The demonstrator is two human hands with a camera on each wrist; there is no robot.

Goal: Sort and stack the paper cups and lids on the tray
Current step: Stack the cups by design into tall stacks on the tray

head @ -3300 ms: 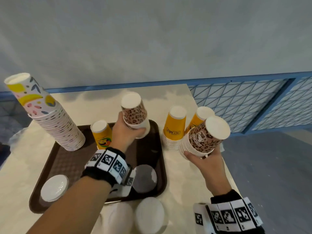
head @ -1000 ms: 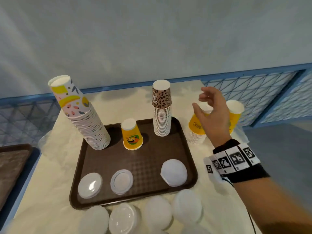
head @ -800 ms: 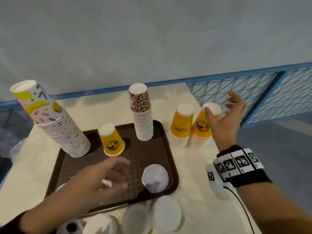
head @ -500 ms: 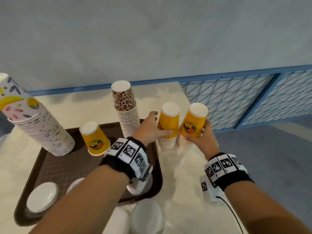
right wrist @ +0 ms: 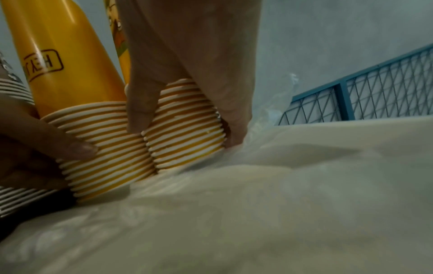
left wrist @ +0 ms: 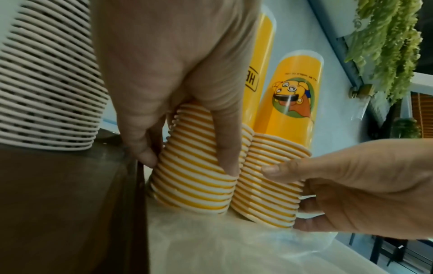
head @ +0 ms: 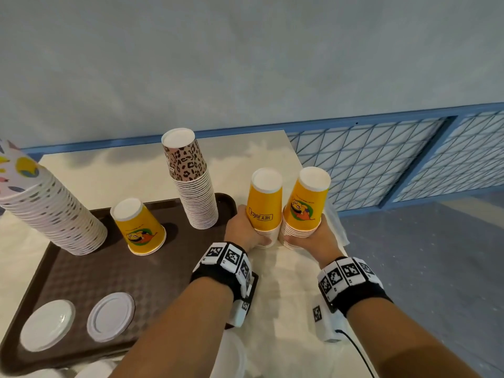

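Note:
Two stacks of upside-down yellow cups stand on the table just right of the brown tray [head: 81,282]. My left hand [head: 245,230] grips the base of the left yellow stack [head: 264,203], thumb and fingers round its rims [left wrist: 194,178]. My right hand [head: 311,238] grips the base of the right yellow stack [head: 306,203] the same way [right wrist: 185,128]. On the tray stand a leopard-print stack [head: 192,181], a single yellow cup [head: 137,227] and a tall leaning floral stack [head: 46,203]. Two white lids [head: 110,316] [head: 47,324] lie at the tray's front left.
More white lids [head: 231,356] lie on the table in front of the tray, partly hidden by my left arm. Crumpled clear plastic [right wrist: 257,185] covers the table under the yellow stacks. The table's right edge and a blue mesh fence [head: 381,159] are close by.
Both hands reached the yellow stacks and slid down from their middles to grip their bases. Earlier, the leopard-print cups were joined into one stack on the tray.

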